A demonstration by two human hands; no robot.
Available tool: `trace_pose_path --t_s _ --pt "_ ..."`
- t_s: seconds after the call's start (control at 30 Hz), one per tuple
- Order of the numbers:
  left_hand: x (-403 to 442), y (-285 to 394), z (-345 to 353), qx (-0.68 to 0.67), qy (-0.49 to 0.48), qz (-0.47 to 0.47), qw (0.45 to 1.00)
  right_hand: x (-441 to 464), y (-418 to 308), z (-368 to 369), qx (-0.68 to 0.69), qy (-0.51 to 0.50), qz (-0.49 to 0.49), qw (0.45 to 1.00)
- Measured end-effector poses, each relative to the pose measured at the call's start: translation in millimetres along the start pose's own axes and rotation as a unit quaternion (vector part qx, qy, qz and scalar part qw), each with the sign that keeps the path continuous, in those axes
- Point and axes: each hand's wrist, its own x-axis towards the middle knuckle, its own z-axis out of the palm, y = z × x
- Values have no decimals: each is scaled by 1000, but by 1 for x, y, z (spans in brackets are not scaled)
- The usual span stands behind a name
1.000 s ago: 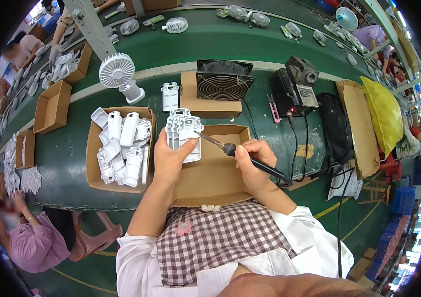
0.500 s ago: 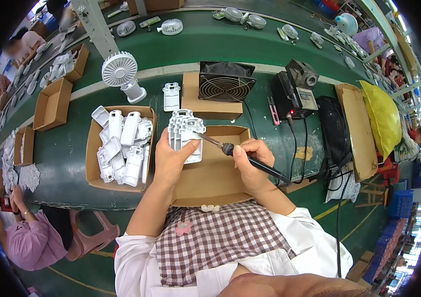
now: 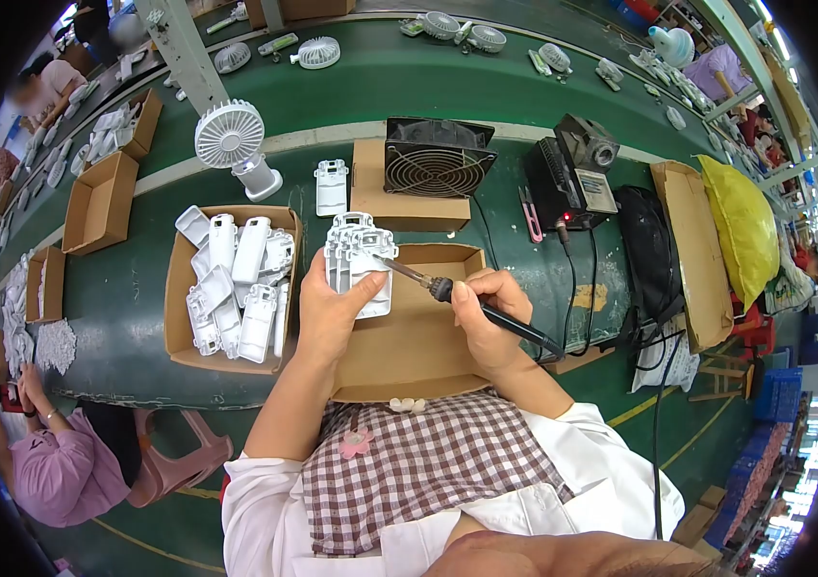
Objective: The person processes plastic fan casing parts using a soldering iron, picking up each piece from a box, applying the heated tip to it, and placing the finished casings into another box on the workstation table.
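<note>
Nearest, beyond the checked apron [image 3: 428, 471], the left hand [image 3: 332, 306] grips a fanned stack of white plastic casings [image 3: 356, 252] above a shallow cardboard tray [image 3: 409, 356], while the right hand [image 3: 492, 313] is closed around a soldering iron [image 3: 441, 288]. Its tip appears to touch the nearest casing, so work on that one seems under way; whether the others in the stack are finished I cannot tell. More casings [image 3: 255, 250] fill a carton [image 3: 178, 332] on the left, perhaps awaiting a turn. Farther back on the worn green tabletop [image 3: 120, 308] stand a white handheld fan [image 3: 230, 135], a lone casing [image 3: 331, 188], a black cooling fan [image 3: 438, 168] and, right, a soldering station [image 3: 558, 183]. Beyond, a green conveyor belt [image 3: 380, 82] carries fan parts past other workers.
</note>
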Motion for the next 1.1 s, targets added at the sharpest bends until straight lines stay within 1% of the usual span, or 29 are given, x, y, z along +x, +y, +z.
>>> trace_pose_path --t_s 0.07,0.13,0.37,0.57,0.63,0.97,1.07,1.1 --pt "0 0 0 3 -1 0 1000 0 0 0 0 -1 -1 1000" --pt "0 0 0 19 -4 -2 1000 0 -2 1 42 22 4 999" --pt "0 -2 -1 14 -15 -1 1000 1 -2 2 46 4 12 999" --pt "1 -3 -2 41 -18 2 999 1 -2 3 38 1 20 999" --pt "1 -4 -2 44 -18 5 999 2 0 3 10 -7 -19 1000" --pt "1 -4 -2 32 -17 0 999 2 1 3 12 -9 -21 1000" --pt "1 -4 -2 25 -19 -8 999 0 3 0 16 -4 -37 999" --pt "1 -3 -2 19 -22 -10 1000 -1 3 -1 38 8 -51 998"
